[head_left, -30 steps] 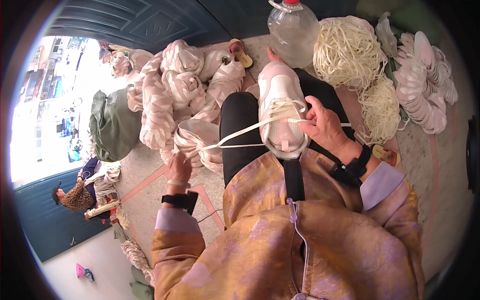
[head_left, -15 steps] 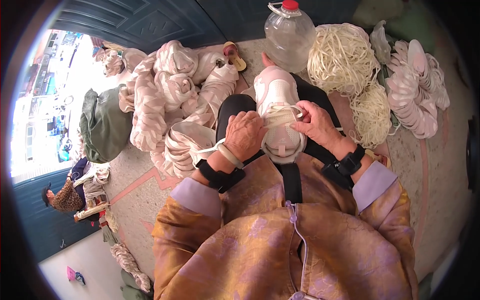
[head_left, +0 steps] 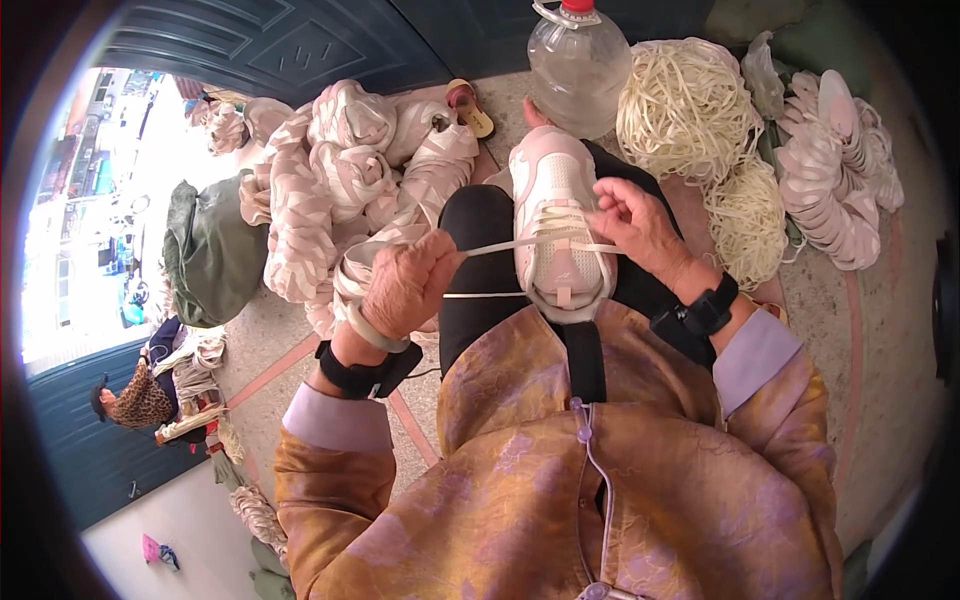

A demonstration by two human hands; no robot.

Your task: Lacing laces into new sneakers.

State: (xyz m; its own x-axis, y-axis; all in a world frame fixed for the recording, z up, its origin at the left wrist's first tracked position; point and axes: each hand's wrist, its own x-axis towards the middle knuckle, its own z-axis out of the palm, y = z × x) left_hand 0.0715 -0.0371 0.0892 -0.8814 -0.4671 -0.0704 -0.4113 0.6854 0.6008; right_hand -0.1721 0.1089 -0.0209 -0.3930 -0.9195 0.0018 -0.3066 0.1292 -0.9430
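The left hand (head_left: 408,285) is closed in a loose fist around a flat cream-white shoelace (head_left: 500,246), which runs taut from that fist across to the pale pink and white lace-up sports shoe (head_left: 556,235). The shoe lies sole-down on the person's lap, on black trousers, its toe pointing away from the body and its heel towards the chest. The right hand (head_left: 640,225) is pinched shut at the fingertips on the lace at the shoe's right edge, just where it crosses the eyelets; thumb and forefinger meet on the lace and the other fingers curl in behind. A second length of the lace trails from under the left fist back to the shoe's tongue. Both wrists carry black bands.

Beyond the right hand, further from the body, stands a clear plastic water jug with a red cap (head_left: 578,62), and beside it to the right a heaped tangle of cream laces (head_left: 685,105), with a smaller bundle just under it. Well right of that grip lies a stack of pink and white shoe parts (head_left: 838,170). Beyond the left fist is a pile of beige patterned cloth bundles (head_left: 340,170), and further left a dark green sack (head_left: 212,250)
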